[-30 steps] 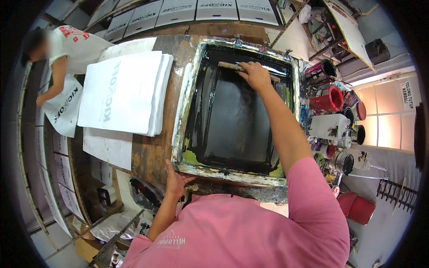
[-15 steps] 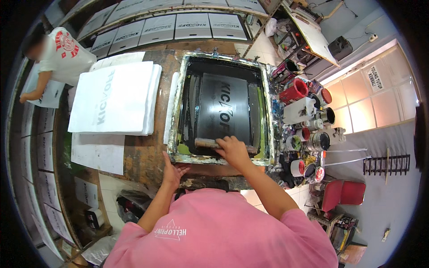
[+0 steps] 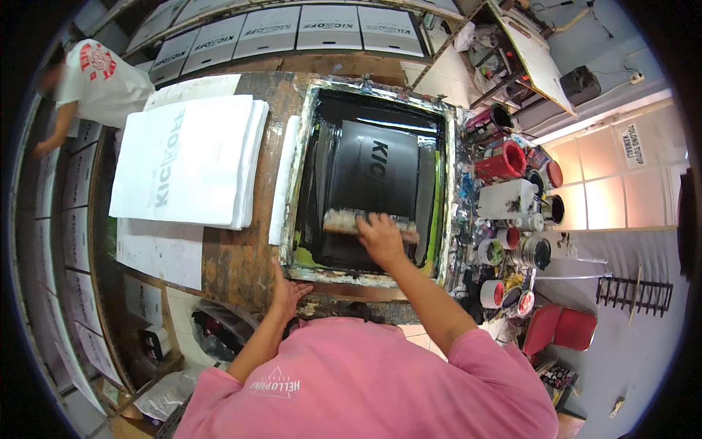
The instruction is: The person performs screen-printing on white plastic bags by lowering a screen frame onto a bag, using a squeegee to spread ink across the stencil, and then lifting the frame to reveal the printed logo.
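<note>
A screen-printing frame [image 3: 294, 190] with paint-smeared edges lies on the worktable, its mesh coated in black ink and showing dark lettering. My right hand [image 3: 380, 238] is closed around a squeegee [image 3: 341, 222], which rests crosswise on the inked mesh in the nearer half of the frame. At the frame's near left corner, my left hand [image 3: 289, 293] has its fingers stretched apart and holds nothing; whether it touches the frame I cannot tell. To the left lies a stack of white printed sheets [image 3: 186, 161].
Ink pots and cans, among them a red container [image 3: 506, 162] and a white jug [image 3: 506, 199], crowd the table's right side. Racks of printed sheets [image 3: 327, 29] stand at the back and left. A co-worker [image 3: 110, 84] stands at the far left. A red chair [image 3: 559, 327] is at right.
My right hand has pushed the squeegee farther from me over the mesh. The left hand stays by the near left corner. The view has shifted slightly, and the co-worker's arm has moved.
</note>
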A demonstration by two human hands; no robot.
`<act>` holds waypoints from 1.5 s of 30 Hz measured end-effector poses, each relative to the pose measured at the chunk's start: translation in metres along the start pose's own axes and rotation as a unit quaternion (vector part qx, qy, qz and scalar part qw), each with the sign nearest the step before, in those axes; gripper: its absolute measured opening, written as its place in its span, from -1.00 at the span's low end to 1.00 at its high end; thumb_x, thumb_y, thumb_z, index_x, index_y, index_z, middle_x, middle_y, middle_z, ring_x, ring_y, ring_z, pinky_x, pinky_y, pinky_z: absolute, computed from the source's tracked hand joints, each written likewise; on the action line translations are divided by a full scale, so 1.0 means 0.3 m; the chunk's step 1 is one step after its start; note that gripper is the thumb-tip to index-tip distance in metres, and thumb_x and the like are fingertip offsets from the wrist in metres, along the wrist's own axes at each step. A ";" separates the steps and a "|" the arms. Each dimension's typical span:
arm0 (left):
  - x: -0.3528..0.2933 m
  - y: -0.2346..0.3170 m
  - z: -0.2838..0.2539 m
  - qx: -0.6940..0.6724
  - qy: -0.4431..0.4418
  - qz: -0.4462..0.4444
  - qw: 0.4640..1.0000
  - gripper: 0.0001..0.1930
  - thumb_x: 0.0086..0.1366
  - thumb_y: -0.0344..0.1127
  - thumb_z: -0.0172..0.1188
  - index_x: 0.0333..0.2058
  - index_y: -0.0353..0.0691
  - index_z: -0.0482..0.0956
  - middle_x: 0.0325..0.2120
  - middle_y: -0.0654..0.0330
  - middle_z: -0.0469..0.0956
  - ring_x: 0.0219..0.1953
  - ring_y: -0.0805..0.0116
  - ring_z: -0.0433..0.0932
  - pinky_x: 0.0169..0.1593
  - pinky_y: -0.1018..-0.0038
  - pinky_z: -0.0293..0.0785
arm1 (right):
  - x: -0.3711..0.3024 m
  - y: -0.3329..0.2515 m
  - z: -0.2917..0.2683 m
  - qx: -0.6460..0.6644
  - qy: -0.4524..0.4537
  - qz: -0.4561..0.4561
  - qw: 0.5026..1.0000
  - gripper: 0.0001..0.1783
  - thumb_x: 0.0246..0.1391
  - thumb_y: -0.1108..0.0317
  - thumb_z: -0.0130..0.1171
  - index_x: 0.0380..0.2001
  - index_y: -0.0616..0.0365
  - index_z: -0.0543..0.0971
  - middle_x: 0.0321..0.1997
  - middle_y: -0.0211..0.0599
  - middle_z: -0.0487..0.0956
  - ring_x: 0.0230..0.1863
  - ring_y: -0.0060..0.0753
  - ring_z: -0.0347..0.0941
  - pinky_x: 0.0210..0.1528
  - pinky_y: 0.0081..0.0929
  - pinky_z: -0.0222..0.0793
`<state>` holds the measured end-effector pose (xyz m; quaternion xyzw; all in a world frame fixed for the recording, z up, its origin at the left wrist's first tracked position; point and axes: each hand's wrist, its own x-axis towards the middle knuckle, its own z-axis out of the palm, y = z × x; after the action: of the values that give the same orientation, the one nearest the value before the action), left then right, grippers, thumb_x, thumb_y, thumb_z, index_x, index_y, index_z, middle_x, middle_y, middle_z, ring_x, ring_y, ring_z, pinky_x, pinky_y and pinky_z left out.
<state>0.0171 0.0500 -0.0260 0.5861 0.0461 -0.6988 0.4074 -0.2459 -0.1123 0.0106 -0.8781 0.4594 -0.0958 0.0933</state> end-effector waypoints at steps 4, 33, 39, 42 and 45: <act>-0.025 0.009 0.005 0.007 0.008 -0.002 1.000 0.41 0.10 0.83 -0.22 0.52 -0.33 -0.31 0.39 -0.34 0.14 0.34 -0.20 0.34 0.25 0.11 0.46 | 0.327 0.211 0.037 -0.034 0.018 0.023 0.999 -0.44 -0.03 0.23 0.45 0.08 -0.01 0.55 -0.04 -0.20 0.53 0.03 -0.03 0.46 -0.01 -0.06 0.45; -0.417 0.402 0.329 0.239 -0.223 0.503 0.800 -0.06 0.40 0.47 -0.07 0.39 -0.30 0.18 0.31 -0.30 0.29 0.39 -0.18 0.27 0.42 -0.07 0.17 | 0.070 -0.238 -0.837 -0.158 0.261 0.022 0.952 -0.59 0.12 0.00 0.24 -0.11 0.07 0.61 -0.27 -0.29 0.58 -0.13 -0.17 0.50 0.08 -0.03 0.19; -0.018 0.136 0.169 0.769 0.180 0.454 0.412 0.09 0.30 0.63 -0.20 0.53 -0.12 0.07 0.53 -0.19 -0.08 0.58 -0.25 -0.28 0.42 -0.46 -0.51 | 0.196 -0.206 -0.938 -0.135 0.332 -0.028 0.933 -0.60 0.13 -0.08 0.25 -0.31 0.06 0.67 -0.44 -0.29 0.60 -0.32 -0.16 0.56 -0.05 -0.09 0.18; 0.043 0.097 0.114 0.777 0.165 0.449 0.410 0.11 0.29 0.64 -0.22 0.51 -0.19 0.10 0.54 -0.11 -0.04 0.60 -0.16 -0.30 0.38 -0.52 -0.64 | 0.233 -0.190 -0.986 -0.144 0.319 -0.012 0.937 -0.58 0.14 -0.09 0.23 -0.31 0.06 0.68 -0.45 -0.29 0.60 -0.32 -0.16 0.56 -0.06 -0.08 0.19; -0.036 0.173 0.223 0.759 0.151 0.458 0.437 -0.01 0.35 0.47 -0.05 0.44 -0.29 0.22 0.46 -0.11 0.16 0.55 -0.06 -0.06 0.43 -0.40 -0.46 | 0.268 -0.183 -1.023 -0.126 0.320 -0.007 0.939 -0.56 0.14 -0.11 0.23 -0.30 0.07 0.69 -0.42 -0.28 0.62 -0.30 -0.13 0.59 -0.06 -0.05 0.22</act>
<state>-0.0031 -0.0152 0.0253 0.6925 -0.7170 -0.0653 0.0460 -0.2355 -0.1710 0.3271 -0.8092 0.4668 -0.3134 -0.1706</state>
